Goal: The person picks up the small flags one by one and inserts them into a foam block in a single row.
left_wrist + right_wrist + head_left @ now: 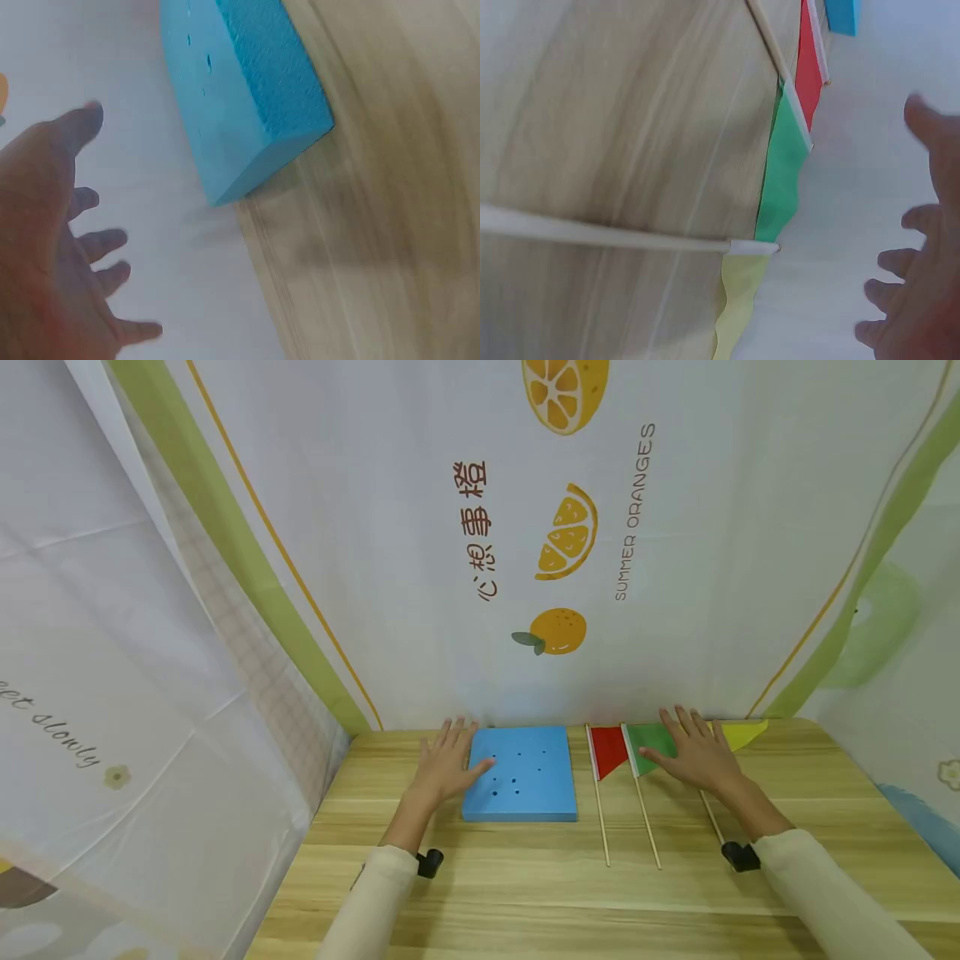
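Note:
A blue foam block (540, 789) with several small holes in its top lies flat on the table. My left hand (444, 767), fingers spread, is over the block's left edge; the left wrist view shows it raised beside the block (210, 90). To the block's right lie three small flags on wooden sticks: a red flag (608, 750), a green flag (651, 745) and a yellow flag (738, 735). My right hand (701, 756) hovers with spread fingers above the green and yellow flags, hiding part of both. In the right wrist view nothing is between its fingers.
The wooden table (495, 893) reaches back to a white curtain (420, 568) printed with oranges. More printed cloth (150, 693) hangs along the left side. Each wrist wears a small black device, such as the right one (741, 857).

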`<state>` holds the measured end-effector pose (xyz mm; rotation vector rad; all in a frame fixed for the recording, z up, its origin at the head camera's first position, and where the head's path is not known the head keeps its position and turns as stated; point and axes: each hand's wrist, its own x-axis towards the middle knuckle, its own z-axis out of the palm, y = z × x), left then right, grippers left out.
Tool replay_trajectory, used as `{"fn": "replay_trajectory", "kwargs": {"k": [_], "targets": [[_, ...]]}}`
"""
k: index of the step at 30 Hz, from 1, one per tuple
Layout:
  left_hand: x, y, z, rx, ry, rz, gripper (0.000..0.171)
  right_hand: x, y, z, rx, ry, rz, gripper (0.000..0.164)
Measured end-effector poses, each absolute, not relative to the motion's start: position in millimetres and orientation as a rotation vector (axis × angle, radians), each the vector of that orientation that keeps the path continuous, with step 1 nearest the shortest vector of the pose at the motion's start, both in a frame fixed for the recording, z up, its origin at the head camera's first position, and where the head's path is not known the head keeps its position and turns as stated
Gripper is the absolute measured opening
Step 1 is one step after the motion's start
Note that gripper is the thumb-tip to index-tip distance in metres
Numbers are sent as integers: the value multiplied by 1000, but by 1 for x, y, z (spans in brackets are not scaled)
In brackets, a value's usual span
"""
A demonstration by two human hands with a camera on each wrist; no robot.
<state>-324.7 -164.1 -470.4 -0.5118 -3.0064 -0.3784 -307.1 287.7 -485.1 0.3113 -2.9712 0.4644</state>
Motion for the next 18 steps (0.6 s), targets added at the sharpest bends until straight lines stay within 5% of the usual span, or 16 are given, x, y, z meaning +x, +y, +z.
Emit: {"fn": "replay_trajectory", "kwargs": {"k": [9, 18], "targets": [[-308, -155, -488, -677, -2723, -353, 48, -292, 273, -483, 259, -2915, 621, 64], [-289, -143, -507, -727, -2779, -390, 48, -278, 260, -498, 294, -2934, 787, 36]]}}
